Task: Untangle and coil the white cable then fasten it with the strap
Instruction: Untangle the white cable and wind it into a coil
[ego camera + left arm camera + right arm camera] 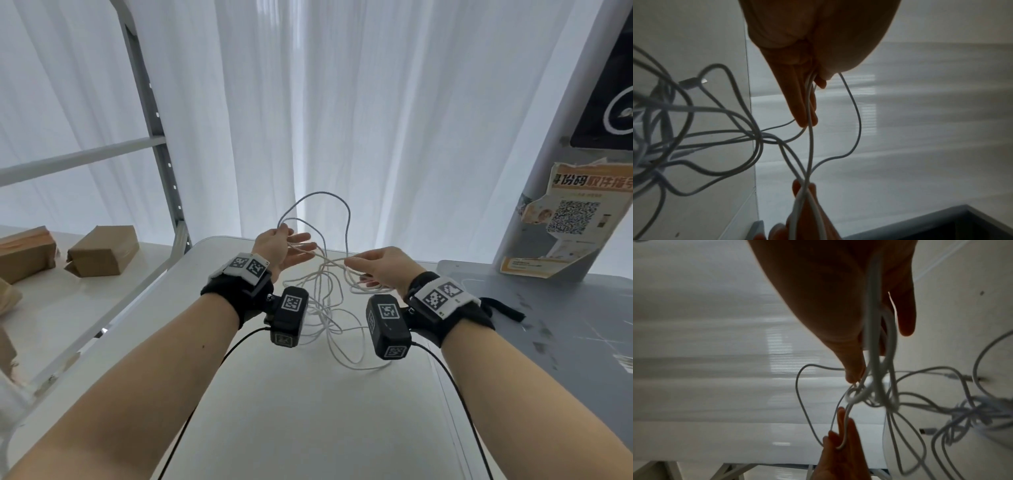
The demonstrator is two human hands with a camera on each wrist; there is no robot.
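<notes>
Over the white table (308, 411), both my hands hold up a tangled white cable (325, 308). My left hand (291, 245) pinches several strands between thumb and nearly straight fingers; one loop (346, 212) arcs above it. My right hand (363, 270) pinches strands between thumb and forefinger a short way to the right. Taut strands cross between the hands, and the remaining cable hangs in loose loops onto the table. In the left wrist view the strands run along my left fingers (803, 100), and a plug (690, 82) hangs in the tangle. A knot (857, 394) sits just below my right thumb. No strap is visible.
Brown cardboard boxes (102, 251) lie on a shelf at the left beside a grey metal rack (154, 113). A grey table (548, 325) adjoins at the right, with a pillar bearing a torn poster (575, 219). White curtains hang behind.
</notes>
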